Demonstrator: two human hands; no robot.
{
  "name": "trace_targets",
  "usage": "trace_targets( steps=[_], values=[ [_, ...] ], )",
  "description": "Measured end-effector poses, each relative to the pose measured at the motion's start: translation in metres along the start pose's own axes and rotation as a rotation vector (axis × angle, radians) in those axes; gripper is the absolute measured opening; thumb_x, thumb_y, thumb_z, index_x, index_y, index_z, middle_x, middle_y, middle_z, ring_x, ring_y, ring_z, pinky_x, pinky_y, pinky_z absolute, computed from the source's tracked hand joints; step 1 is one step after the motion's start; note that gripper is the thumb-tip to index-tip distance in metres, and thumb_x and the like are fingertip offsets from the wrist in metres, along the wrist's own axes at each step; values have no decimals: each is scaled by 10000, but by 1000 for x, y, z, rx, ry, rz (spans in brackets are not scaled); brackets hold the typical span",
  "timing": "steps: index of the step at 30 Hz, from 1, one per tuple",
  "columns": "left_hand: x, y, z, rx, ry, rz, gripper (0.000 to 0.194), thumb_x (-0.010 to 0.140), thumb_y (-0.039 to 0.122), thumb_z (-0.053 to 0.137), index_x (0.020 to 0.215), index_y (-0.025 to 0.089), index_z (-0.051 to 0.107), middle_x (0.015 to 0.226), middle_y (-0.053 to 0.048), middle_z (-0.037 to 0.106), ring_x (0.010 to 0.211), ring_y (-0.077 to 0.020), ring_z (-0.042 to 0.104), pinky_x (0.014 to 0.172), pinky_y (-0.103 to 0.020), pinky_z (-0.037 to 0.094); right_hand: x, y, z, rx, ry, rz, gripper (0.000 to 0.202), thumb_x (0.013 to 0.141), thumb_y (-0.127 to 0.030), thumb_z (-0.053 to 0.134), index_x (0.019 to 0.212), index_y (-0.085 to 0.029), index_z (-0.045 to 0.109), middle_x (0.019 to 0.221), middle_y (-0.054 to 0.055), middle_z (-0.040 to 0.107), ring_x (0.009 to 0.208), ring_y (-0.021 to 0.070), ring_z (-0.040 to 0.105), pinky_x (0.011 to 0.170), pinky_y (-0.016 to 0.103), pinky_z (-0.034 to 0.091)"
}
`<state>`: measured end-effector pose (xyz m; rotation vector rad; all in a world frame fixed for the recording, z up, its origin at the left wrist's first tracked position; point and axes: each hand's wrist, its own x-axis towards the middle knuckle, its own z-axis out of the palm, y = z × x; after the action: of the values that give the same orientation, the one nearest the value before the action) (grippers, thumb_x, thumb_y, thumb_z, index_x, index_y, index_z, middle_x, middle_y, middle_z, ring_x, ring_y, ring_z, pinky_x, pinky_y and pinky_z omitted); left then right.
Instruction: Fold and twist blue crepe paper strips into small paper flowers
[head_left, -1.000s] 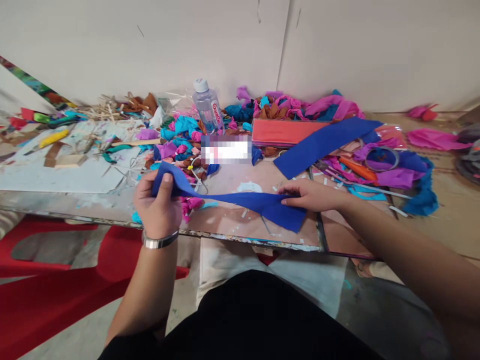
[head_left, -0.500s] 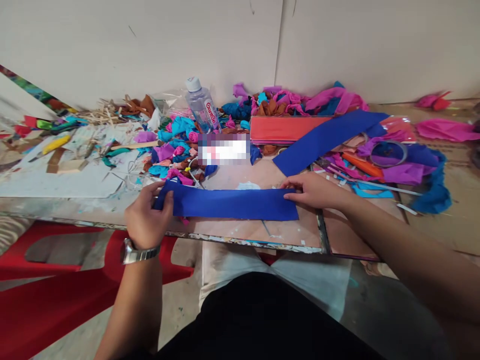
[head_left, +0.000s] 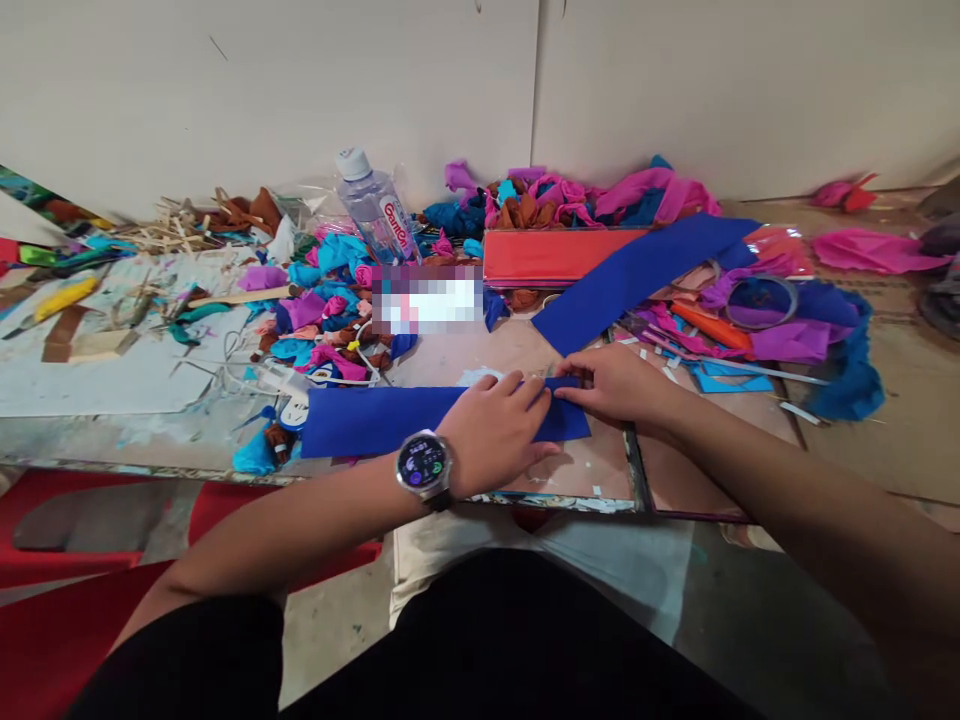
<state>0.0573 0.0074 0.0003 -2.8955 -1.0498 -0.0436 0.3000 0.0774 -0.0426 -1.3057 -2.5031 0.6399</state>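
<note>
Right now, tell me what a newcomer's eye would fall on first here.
Probably the blue strip on the table, with the left hand laid over it and the right hand at its far edge. Behind, a second blue strip slants across the red box, and a clear bottle shows left of the box.

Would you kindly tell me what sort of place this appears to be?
Probably a craft workshop or classroom, judging by the paint-marked table, the blue strip being handled, and the heaps of crumpled coloured pieces.
</note>
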Motion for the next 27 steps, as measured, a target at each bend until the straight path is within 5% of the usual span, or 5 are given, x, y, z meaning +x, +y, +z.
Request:
trace_targets(
  steps=[6,17,27],
  values=[
    [17,-6,23,82,-78,25,659,1051,530,583,1514,61,559,1568,-195,568,1245,-326,604,944,-465,521,-3,-1,0,56,30,44,137,893,-328,729,903,-195,762,740,22,755,671,170,653,658,279,402],
    [9,-32,27,-122,-67,22,758,1004,611,587,1600,151,488,1727,-146,387,1575,-410,345,1215,-588,390,-7,-7,6,56,77,28,177,974,-351,659,890,-210,725,745,24,741,678,180,653,686,298,430],
    [5,-39,39,-263,-14,-9,772,993,633,569,1616,190,467,1708,-154,420,1589,-409,337,1272,-619,297,-11,-9,4,107,66,-24,156,979,-351,664,985,-224,755,821,37,769,726,193,689,737,312,493]
  ],
)
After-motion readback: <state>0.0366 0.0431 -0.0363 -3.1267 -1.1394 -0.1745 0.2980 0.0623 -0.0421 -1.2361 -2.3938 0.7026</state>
